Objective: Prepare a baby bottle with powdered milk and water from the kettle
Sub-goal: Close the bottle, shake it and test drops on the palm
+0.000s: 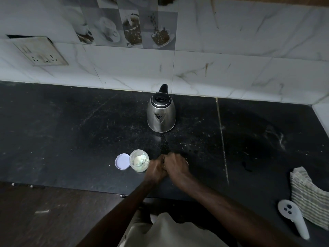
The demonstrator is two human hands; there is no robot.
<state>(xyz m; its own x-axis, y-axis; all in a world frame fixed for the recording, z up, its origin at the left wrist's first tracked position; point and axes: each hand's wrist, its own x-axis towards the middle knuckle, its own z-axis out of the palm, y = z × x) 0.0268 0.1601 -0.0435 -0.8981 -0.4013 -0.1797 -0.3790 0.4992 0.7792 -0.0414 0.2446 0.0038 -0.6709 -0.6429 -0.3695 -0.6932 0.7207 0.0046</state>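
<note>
My left hand [156,169] and my right hand [175,164] are pressed together low over the black counter [71,132], fingers curled down around one object. It is almost wholly hidden; only a pale edge of the baby bottle [187,163] shows at the right hand's far side. Just left of my hands stands an open clear jar of powdered milk [139,160] with a scoop inside. Its white lid [122,161] lies flat beside it on the left. The steel kettle [161,114], black lid closed, stands farther back near the wall, spout facing me.
A folded striped cloth [309,195] and a white handle-shaped device [292,216] lie at the counter's right front corner. The tiled wall rises behind the kettle, with a socket plate [41,52] at upper left. White specks are scattered on the counter in front of the kettle.
</note>
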